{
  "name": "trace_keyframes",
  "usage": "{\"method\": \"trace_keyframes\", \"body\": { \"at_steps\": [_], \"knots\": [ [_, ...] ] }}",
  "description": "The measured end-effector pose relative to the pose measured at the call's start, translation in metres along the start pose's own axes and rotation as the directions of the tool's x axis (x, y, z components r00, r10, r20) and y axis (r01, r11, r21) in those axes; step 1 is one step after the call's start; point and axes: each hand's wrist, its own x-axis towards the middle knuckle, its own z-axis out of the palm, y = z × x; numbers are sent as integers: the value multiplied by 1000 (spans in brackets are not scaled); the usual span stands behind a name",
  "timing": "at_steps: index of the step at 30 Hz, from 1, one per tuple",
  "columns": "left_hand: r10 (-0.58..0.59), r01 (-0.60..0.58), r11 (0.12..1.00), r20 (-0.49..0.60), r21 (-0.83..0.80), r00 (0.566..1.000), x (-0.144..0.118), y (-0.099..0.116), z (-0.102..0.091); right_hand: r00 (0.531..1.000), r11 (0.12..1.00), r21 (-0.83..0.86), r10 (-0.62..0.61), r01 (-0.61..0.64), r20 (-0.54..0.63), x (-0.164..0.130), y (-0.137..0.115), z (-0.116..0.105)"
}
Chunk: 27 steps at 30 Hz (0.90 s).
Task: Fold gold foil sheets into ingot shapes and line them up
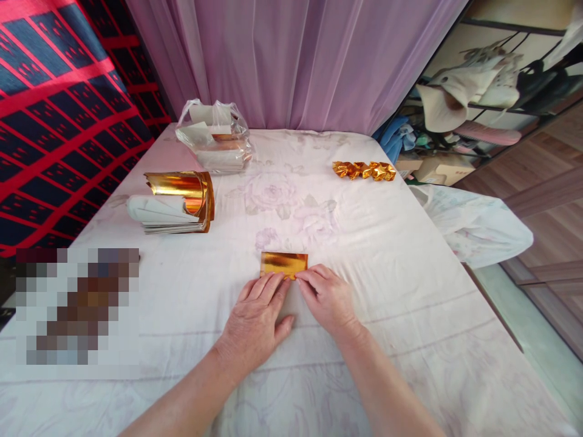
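A small rectangular piece of shiny gold foil paper [285, 263] lies flat on the cloth-covered table in front of me. My left hand [255, 315] rests palm down, its fingers stretched onto the paper's near edge and its thumb out to the side. At the near right corner, my right hand [328, 297] pinches the gold paper between thumb and forefinger. Further left stands a curled stack of gold foil paper [180, 185] with white backing. Toward the far right lies a row of folded gold foil pieces [363, 170].
A clear plastic bag [216, 145] of paper stands at the table's far left, before a purple curtain [273, 60]. A pixelated patch hides the near left of the table [387, 376]. Beyond the right edge are a white plastic bag [483, 224] and a shoe rack.
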Motion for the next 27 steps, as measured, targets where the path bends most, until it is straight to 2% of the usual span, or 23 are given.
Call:
{"method": "trace_keyframes", "body": {
  "at_steps": [7, 15, 22, 27],
  "knots": [
    [17, -16, 1000, -28, 12, 999, 0, 0, 2, 992, 989, -79, 126, -126, -4, 4, -8, 6],
    [12, -12, 1000, -41, 6, 999, 0, 1, 2, 977, 964, -163, 214, -208, 18, 11, -17, 7],
    [12, -11, 1000, -42, 14, 999, -1, -1, 2, 952, 951, -133, 293, -279, 93, 11, -12, 0],
    [14, -13, 1000, -33, 26, 999, -1, -1, 3, 942, 938, -137, 329, -317, 72, 8, -5, -5]
  ]
}}
